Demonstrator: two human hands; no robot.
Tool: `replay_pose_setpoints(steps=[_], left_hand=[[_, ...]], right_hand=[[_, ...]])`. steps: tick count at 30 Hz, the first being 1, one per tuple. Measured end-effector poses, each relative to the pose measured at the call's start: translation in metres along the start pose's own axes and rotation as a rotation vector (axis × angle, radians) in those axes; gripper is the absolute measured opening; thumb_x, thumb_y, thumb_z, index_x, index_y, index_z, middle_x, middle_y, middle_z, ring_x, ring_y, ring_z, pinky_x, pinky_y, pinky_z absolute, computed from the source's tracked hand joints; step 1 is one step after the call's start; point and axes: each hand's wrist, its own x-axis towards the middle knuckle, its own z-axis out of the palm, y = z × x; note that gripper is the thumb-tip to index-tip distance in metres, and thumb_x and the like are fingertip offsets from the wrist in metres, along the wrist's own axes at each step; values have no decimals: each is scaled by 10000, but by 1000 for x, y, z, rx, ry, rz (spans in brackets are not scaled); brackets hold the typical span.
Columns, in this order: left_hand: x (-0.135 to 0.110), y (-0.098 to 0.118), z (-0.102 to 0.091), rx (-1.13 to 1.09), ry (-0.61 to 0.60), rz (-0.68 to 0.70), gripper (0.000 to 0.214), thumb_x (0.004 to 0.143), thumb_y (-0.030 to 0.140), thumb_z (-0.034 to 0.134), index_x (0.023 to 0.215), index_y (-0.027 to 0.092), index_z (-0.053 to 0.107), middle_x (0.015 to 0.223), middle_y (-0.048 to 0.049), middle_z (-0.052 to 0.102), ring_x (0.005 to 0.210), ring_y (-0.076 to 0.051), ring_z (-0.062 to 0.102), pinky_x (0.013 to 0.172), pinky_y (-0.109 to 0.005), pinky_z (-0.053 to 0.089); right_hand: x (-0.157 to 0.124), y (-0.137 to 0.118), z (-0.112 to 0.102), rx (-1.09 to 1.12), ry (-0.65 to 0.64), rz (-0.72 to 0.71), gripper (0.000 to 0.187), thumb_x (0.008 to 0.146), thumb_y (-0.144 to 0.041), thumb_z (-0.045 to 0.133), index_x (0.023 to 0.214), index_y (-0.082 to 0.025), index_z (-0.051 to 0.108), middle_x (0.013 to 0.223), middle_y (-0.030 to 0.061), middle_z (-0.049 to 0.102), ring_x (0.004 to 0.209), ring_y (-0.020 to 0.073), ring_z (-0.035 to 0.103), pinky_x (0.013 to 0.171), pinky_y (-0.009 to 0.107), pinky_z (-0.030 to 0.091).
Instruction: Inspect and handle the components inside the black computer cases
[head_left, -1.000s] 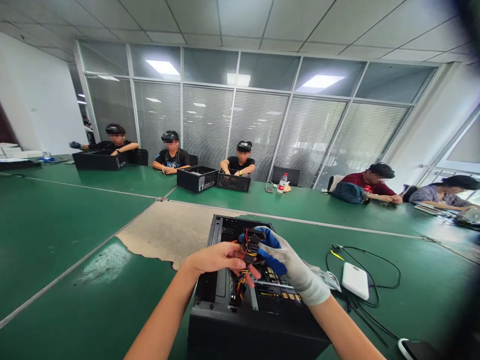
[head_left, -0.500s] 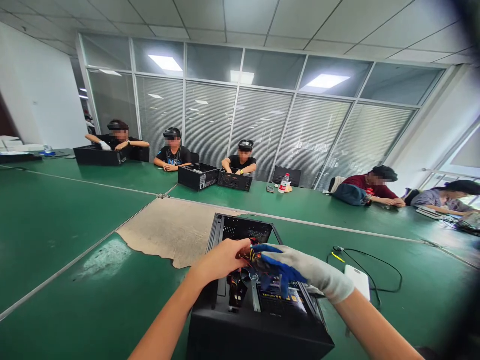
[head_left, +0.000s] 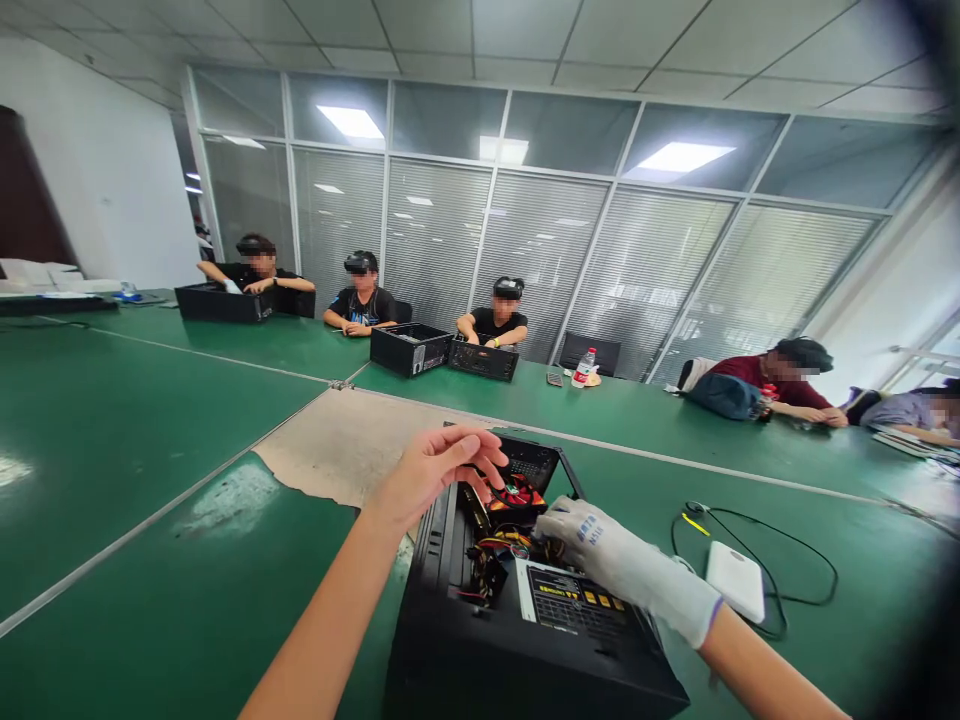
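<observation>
An open black computer case (head_left: pixel 525 665) lies on its side in front of me. Inside it are bundled power cables (head_left: pixel 499 543), red parts (head_left: pixel 519 492) and a power supply (head_left: pixel 574 597) with a black and yellow label. My bare left hand (head_left: pixel 442 465) hovers over the case's left side, its fingers loosely curved and apart. A thin dark cable passes close to its fingertips. My right hand (head_left: pixel 577 532), in a white work glove, reaches into the right side with fingers curled down among the cables. What those fingertips grip is hidden.
A white power bank (head_left: pixel 735 580) and black cable (head_left: pixel 814 600) lie to the right on the green table (head_left: pixel 187 600). Brown board (head_left: pixel 322 455) lies behind the case, to the left. Across the table, several people sit near other black cases (head_left: pixel 411 350) and a bottle (head_left: pixel 583 368).
My left hand has let go of the cable bundle and lifted slightly. My gloved right hand has turned palm-down and dropped into the case, with the cables now lower inside. The view has shifted left.
</observation>
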Motion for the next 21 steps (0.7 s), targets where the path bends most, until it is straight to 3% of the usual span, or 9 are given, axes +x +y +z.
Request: replay_pose_setpoints(steps=[3,5,8,12,14,17,19,21], left_hand=[[-2,3,6,39,-3,-14,317,985,390,748,1134,111,749,1094,-158,733,846,-244,726,620,-292,605],[-2,4,8,1,-14,-17,310,1006,406,719,1087,107,741,1018,-133,718,802,-221,712,600,-278,603],[0,2,11,-172,-19,-4,323,1042,426,663,895,139,652,803,-19,572,622,-141,617,514,-234,562],[2,2,8,-352,-46,-13,328,1048,396,651,834,183,524,758,42,408,531,-88,502,434,-185,471],[-1,6,9,-346,-50,-19,353,1047,428,641,827,194,494,753,51,381,517,-83,479,419,-184,434],[-13,20,24,-62,-43,-97,371,1039,482,623,838,199,492,734,49,451,516,-93,506,466,-211,427],[-25,31,46,304,-49,-213,301,1031,453,634,897,206,527,706,36,549,530,-113,530,511,-232,424],[-40,37,74,662,-69,-291,227,1015,417,655,925,229,567,688,25,600,548,-141,543,518,-254,405]], right_hand=[[-3,3,-9,-15,-153,68,614,721,13,506,1208,-257,765,1156,102,748,1082,257,681,974,370,538],[0,0,-18,23,-236,39,607,730,5,490,1200,-250,777,1187,89,766,1111,249,699,1005,347,530],[12,-5,-24,74,-286,12,553,725,-14,483,1120,-232,803,1144,83,795,1062,233,737,974,306,545],[24,-1,-10,146,-291,-3,415,742,-58,510,967,-226,815,1046,78,813,972,228,762,948,302,568],[18,9,2,189,-128,-13,376,811,-112,502,997,-226,809,1201,94,780,1121,245,727,1056,346,538],[-7,30,22,182,332,154,388,957,-307,471,1223,-262,749,1359,97,707,1285,271,640,1173,451,469],[-26,44,35,157,522,305,460,976,-422,460,1364,-291,669,1311,102,721,1214,300,678,1098,506,535],[-39,57,47,144,569,375,510,960,-448,448,1417,-312,628,1228,103,744,1076,337,732,922,544,625]])
